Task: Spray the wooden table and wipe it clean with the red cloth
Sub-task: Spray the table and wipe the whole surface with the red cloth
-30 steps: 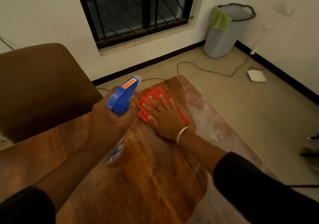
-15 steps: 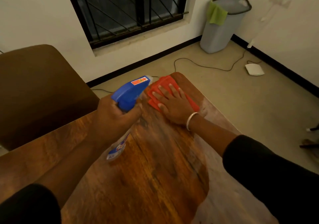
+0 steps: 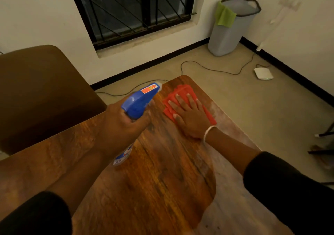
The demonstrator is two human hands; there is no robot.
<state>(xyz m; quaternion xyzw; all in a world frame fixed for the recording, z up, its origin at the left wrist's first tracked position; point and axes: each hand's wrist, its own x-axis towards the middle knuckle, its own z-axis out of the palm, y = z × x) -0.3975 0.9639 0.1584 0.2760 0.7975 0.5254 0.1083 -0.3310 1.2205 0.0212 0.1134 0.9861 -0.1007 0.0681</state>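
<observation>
- Wooden surface: showing a pale film along its right edge.
- Red cloth: my right hand is pressing it flat, fingers spread.
- Spray bottle: my left hand is gripping it.
- Grey bin: standing in the corner.

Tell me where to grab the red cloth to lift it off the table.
Pinch the red cloth at its far corner, coming from the table's far end. It lies flat and folded, the right hand covers its near half, and the far edges are bare.

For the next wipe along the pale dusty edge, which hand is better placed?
The right hand: it lies flat on the red cloth, beside that edge. The left hand holds the spray bottle.
</observation>
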